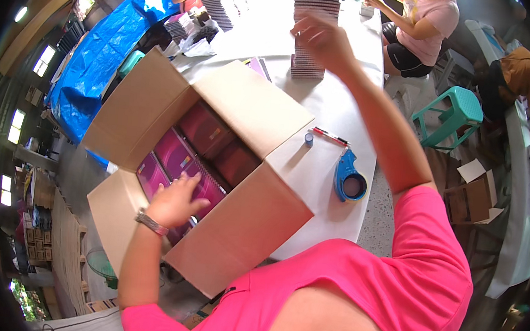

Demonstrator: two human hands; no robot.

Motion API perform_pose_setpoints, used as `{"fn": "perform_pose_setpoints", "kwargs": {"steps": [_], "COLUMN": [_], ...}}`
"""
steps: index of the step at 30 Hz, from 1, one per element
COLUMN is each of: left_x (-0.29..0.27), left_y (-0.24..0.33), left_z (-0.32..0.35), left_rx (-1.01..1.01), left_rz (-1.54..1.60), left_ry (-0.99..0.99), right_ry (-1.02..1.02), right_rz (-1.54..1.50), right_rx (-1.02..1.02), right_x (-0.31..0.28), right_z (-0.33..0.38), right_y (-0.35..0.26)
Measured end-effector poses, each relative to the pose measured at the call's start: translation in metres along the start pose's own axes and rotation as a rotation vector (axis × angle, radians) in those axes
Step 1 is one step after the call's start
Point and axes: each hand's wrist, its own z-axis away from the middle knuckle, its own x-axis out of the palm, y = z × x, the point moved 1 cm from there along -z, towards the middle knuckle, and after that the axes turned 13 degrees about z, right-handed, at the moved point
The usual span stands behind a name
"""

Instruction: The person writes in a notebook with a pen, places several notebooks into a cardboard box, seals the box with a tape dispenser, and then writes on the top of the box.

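An open cardboard box (241, 226) stands in front of me with its flaps folded outward. Inside lie spiral notebooks (168, 151) with purple and dark red covers. My left hand (177, 200), a watch on its wrist, rests on the purple ones with its fingers spread. Across the table, a tall stack of spiral notebooks (316, 3) rises near the far end. In front of that stack is my right hand (329, 43), its fingers loosely bent and apart; whether they touch the stack I cannot tell.
On the white table (310, 226) lie a blue tape dispenser (349, 180), a pen (330, 136) and a small blue cylinder (309, 140). More notebook stacks (222, 7) stand at the far left. A green stool (452, 112) is on the right. Other people work around the tables.
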Motion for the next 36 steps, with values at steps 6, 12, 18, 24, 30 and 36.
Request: {"fn": "perform_pose_setpoints", "kwargs": {"steps": [6,12,18,24,30,36], "left_x": [-0.134,-0.184,-0.173,-0.152,-0.143,-0.084], "left_y": [0.128,0.254,0.279,0.216,0.117,-0.001], "left_z": [-0.122,-0.27,-0.317,-0.279,-0.123,0.018], "left_rx": [0.476,0.305,0.288,0.655,1.249,1.241], "left_rz": [1.352,1.811,1.824,2.203,2.204,2.258], "left_ry": [0.139,0.178,0.006,0.01,-0.36,0.355], "right_ry": [-0.268,-0.488,-0.098,0.128,0.22,0.283], "right_rz": [0.229,-0.071,-0.057,0.332,0.612,0.658], "right_rx": [0.456,0.319,0.207,-0.236,-0.599,-0.638], "right_x": [0.008,0.046,0.053,0.052,-0.009,0.006], "right_z": [-0.038,-0.07,-0.055,-0.04,-0.046,0.028], "right_y": [0.208,0.259,0.265,0.142,-0.068,-0.192]}}
